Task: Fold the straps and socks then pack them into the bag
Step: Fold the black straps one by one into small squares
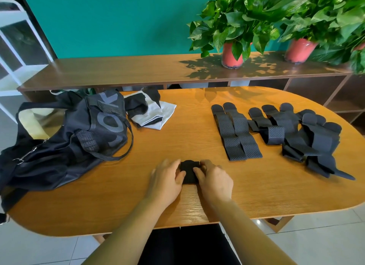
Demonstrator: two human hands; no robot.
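Note:
A small folded black strap (189,171) lies on the wooden table (177,201) near its front edge. My left hand (166,179) grips its left side and my right hand (214,179) grips its right side, thumbs lying on top of the strap. To the right, two flat straps (236,132) lie side by side, and a loose heap of several more straps (308,138) spreads beyond them. A black mesh bag (65,138) slumps open at the left. Behind it is a pile of black and white socks (152,110).
A long wooden shelf unit (118,71) runs behind the table, carrying two leafy plants in red pots (232,55) (299,50). A white frame (11,39) stands at the far left. Tiled floor shows around the table.

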